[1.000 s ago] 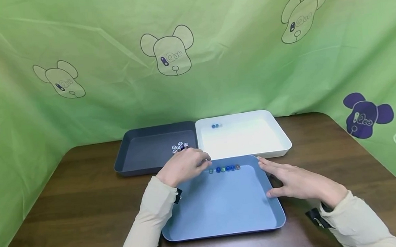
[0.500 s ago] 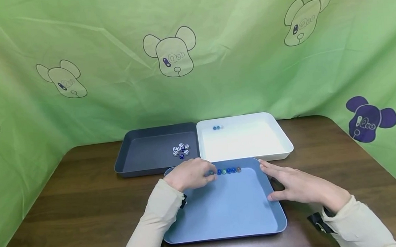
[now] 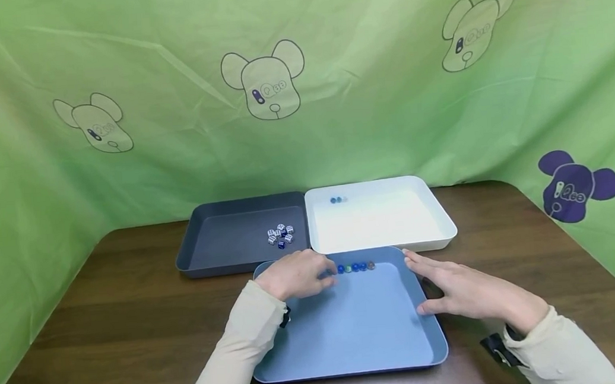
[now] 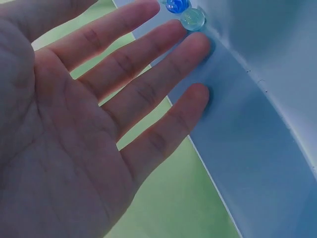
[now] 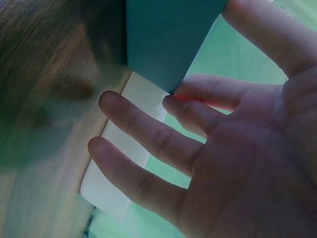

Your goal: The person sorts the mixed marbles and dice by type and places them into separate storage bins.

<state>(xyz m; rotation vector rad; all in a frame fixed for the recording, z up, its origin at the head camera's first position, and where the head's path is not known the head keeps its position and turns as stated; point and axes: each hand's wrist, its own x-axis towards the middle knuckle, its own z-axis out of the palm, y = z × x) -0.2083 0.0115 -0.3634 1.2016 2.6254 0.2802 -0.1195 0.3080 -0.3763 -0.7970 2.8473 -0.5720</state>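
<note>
Evidently, marbles are lying in a row just inside the far wall of the blue tray, and the left hand is resting at the row's left end. Its fingers are stretching out rather than curling, two tips apparently touching a pale green marble. The right hand is resting at the tray's right wall, fingers spreading loosely, thumb crossing the rim, clutching nothing. Seemingly the person is lining up marbles; the next move is probably calling for a light sideways nudge, since marbles are likely rolling at any harder push. The far wall is crowding the left fingertips, while the tray's floor is giving room nearward. Just beyond, a dark tray is holding dice, and a white tray is standing beside it.
</note>
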